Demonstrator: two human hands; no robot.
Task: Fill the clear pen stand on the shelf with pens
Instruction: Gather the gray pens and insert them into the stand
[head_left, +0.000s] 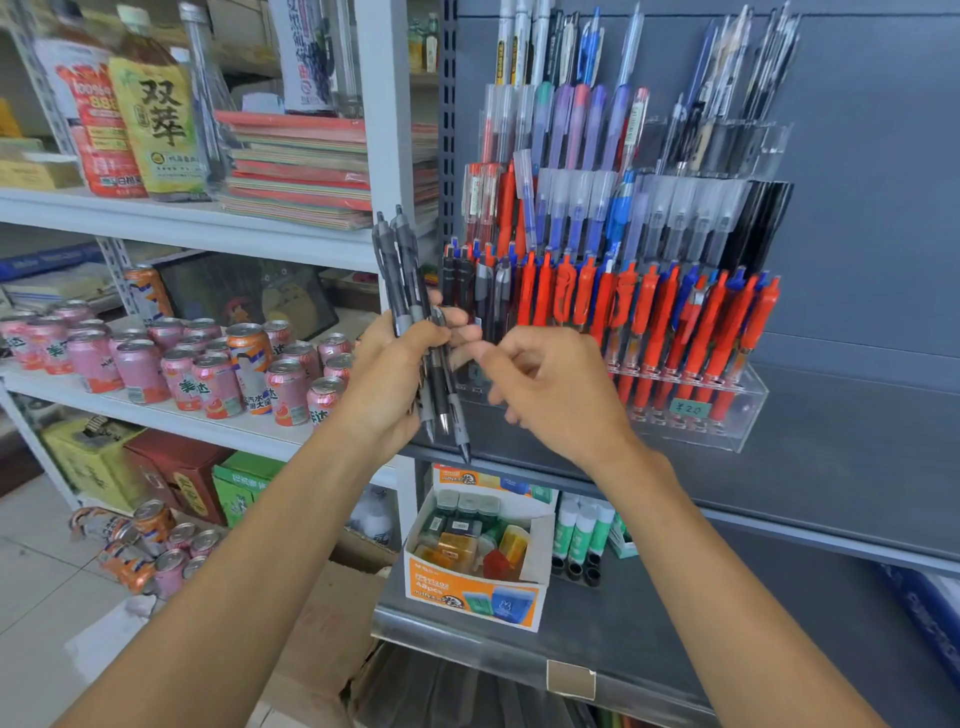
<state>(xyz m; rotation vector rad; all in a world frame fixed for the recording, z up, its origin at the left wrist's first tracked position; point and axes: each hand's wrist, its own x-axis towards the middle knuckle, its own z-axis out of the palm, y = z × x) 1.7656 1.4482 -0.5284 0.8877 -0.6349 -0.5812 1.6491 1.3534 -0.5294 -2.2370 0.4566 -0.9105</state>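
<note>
Clear pen stand (748, 410) packed with coloured pens (654, 312); left hand (384, 374) grip around dark pens (405, 260), right hand (550, 384) grip unclear.

Words you can read
A small green sticker (690, 409) on the front bottom edge of the clear plastic pen stand (750, 415) says "¥20". The tall yellow-green bottle (158, 111) at the white shelf's (104, 218) left end says "双萃".
</note>
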